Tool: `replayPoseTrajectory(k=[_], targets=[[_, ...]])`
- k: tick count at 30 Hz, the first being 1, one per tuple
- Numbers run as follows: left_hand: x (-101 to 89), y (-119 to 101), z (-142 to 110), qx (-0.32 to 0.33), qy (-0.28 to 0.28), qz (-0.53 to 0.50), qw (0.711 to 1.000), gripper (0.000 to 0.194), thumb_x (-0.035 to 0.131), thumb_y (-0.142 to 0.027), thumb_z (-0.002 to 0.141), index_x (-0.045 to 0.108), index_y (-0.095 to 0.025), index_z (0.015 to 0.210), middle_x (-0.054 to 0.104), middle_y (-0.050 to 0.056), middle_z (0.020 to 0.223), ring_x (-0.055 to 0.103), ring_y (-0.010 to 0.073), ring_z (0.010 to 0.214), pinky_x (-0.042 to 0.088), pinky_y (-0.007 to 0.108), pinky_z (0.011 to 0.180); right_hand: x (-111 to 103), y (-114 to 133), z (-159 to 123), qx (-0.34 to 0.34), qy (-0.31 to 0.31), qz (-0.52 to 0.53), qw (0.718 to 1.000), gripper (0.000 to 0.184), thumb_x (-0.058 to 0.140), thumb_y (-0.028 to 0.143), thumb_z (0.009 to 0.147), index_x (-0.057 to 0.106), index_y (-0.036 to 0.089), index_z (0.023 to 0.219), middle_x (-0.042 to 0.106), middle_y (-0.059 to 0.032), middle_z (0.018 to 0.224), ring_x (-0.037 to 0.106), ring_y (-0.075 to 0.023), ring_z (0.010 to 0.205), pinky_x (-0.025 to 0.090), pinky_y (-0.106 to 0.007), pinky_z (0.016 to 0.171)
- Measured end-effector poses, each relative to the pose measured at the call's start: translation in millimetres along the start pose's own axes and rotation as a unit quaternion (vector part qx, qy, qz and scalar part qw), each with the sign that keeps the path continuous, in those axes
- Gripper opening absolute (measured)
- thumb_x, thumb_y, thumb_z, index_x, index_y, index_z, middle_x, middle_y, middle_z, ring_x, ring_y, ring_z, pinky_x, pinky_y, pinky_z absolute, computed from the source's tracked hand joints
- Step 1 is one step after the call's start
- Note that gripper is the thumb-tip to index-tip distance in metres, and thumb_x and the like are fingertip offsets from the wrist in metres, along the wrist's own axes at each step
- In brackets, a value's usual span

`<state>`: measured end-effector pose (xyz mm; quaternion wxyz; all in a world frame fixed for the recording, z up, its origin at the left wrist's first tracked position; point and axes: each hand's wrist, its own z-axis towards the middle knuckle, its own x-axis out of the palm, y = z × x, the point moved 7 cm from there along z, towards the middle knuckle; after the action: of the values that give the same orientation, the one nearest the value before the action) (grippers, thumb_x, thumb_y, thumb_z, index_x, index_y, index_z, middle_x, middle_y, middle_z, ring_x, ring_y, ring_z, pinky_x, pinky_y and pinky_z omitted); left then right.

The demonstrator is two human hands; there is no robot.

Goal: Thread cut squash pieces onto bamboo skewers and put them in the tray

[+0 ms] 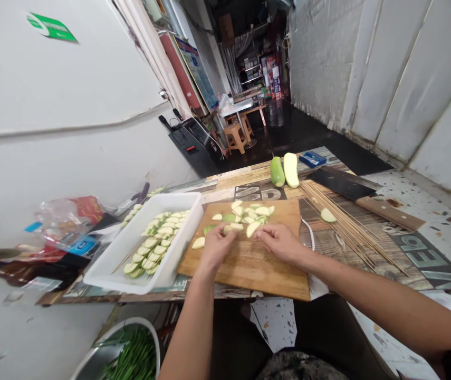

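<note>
Over the wooden cutting board (265,269), my left hand (218,243) is closed on a zucchini slice (233,227) at its fingertips. My right hand (278,240) pinches another zucchini slice (253,228) by its edge. The two slices are a small gap apart. Whether a skewer runs through either slice cannot be made out. Behind my fingers lies a loose pile of pale half-round zucchini slices (251,212) with green skin. To the left, a white plastic tray (130,289) holds rows of skewered slices (157,243).
Bamboo skewers (339,237) lie right of the board with one slice (328,215) on them. Beyond are a cleaver (338,184), another wooden-handled knife (391,212), a blue packet (313,159), and two zucchini pieces (290,170). A bowl of green stalks (132,356) stands below left.
</note>
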<state>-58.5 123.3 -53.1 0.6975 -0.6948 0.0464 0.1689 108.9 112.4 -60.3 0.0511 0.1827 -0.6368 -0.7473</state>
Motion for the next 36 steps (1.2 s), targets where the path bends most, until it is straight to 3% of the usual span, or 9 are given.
replayPoseTrajectory(k=[2, 5, 10, 12, 15, 19, 25, 36], targets=[[2.7, -3, 3, 0.040, 0.007, 0.054, 0.998, 0.030, 0.060, -0.016, 0.060, 0.066, -0.015, 0.089, 0.061, -0.001, 0.065, 0.052, 0.0108, 0.057, 0.037, 0.019, 0.052, -1, -1, 0, 0.000, -0.006, -0.004, 1.000, 0.023, 0.043, 0.025, 0.077, 0.063, 0.014, 0.073, 0.042, 0.0050, 0.046, 0.036, -0.0073, 0.042, 0.023, -0.019, 0.041], [7.6, -5, 6, 0.067, 0.021, 0.037, 0.997, 0.044, 0.063, -0.017, 0.062, 0.058, -0.016, 0.105, 0.064, 0.002, 0.073, 0.057, 0.0135, 0.064, 0.041, 0.021, 0.057, -4, -3, 1, 0.000, -0.023, -0.010, 1.000, 0.023, 0.044, 0.026, 0.077, 0.062, 0.014, 0.072, 0.043, 0.0050, 0.046, 0.037, -0.0076, 0.043, 0.025, -0.019, 0.042], [6.7, 5, 6, -0.019, 0.023, -0.148, 0.989, 0.041, 0.069, -0.023, 0.064, 0.056, -0.013, 0.101, 0.060, -0.001, 0.065, 0.049, 0.0050, 0.048, 0.034, 0.014, 0.045, -5, -2, 2, -0.009, -0.027, -0.019, 0.999, 0.022, 0.043, 0.025, 0.078, 0.061, 0.013, 0.072, 0.043, 0.0049, 0.046, 0.037, -0.0079, 0.044, 0.026, -0.019, 0.045], [5.0, 11, 5, -0.067, 0.026, -0.247, 0.966, 0.041, 0.069, -0.023, 0.065, 0.057, -0.014, 0.103, 0.057, -0.003, 0.061, 0.044, 0.0025, 0.043, 0.031, 0.012, 0.040, -3, 2, 1, -0.018, -0.015, -0.030, 0.999, 0.023, 0.042, 0.025, 0.079, 0.061, 0.013, 0.073, 0.041, 0.0049, 0.046, 0.036, -0.0079, 0.043, 0.025, -0.020, 0.044], [-3.4, 20, 4, -0.112, -0.008, -0.356, 0.928, 0.030, 0.066, -0.016, 0.069, 0.059, -0.013, 0.098, 0.061, 0.002, 0.067, 0.053, 0.0043, 0.050, 0.038, 0.011, 0.042, 2, 9, -3, -0.039, 0.011, -0.051, 0.998, 0.025, 0.042, 0.026, 0.080, 0.062, 0.013, 0.071, 0.041, 0.0042, 0.048, 0.036, -0.0081, 0.045, 0.025, -0.020, 0.045], [-15.1, 28, 6, -0.128, -0.051, -0.425, 0.895, 0.010, 0.058, -0.008, 0.075, 0.059, -0.007, 0.085, 0.065, 0.011, 0.085, 0.061, 0.0084, 0.065, 0.047, 0.011, 0.049, 9, 18, -8, -0.081, 0.038, -0.088, 0.992, 0.025, 0.042, 0.022, 0.080, 0.063, 0.013, 0.071, 0.048, 0.0021, 0.055, 0.040, -0.0083, 0.050, 0.028, -0.020, 0.048], [-18.0, 34, 7, -0.200, -0.035, -0.498, 0.843, 0.014, 0.049, -0.008, 0.082, 0.056, -0.006, 0.093, 0.064, 0.010, 0.087, 0.055, 0.0034, 0.053, 0.041, 0.007, 0.038, 14, 17, -9, -0.089, 0.066, -0.150, 0.982, 0.026, 0.043, 0.021, 0.082, 0.067, 0.014, 0.077, 0.057, -0.0005, 0.059, 0.044, -0.0093, 0.051, 0.029, -0.021, 0.051], [-24.7, 31, 8, -0.174, -0.023, -0.465, 0.868, 0.009, 0.051, -0.010, 0.081, 0.056, -0.006, 0.088, 0.062, 0.009, 0.083, 0.043, 0.0002, 0.042, 0.031, 0.007, 0.029, 22, 11, -11, -0.101, 0.106, -0.147, 0.978, 0.027, 0.041, 0.021, 0.083, 0.066, 0.013, 0.078, 0.056, -0.0002, 0.060, 0.045, -0.0097, 0.053, 0.030, -0.021, 0.051]])
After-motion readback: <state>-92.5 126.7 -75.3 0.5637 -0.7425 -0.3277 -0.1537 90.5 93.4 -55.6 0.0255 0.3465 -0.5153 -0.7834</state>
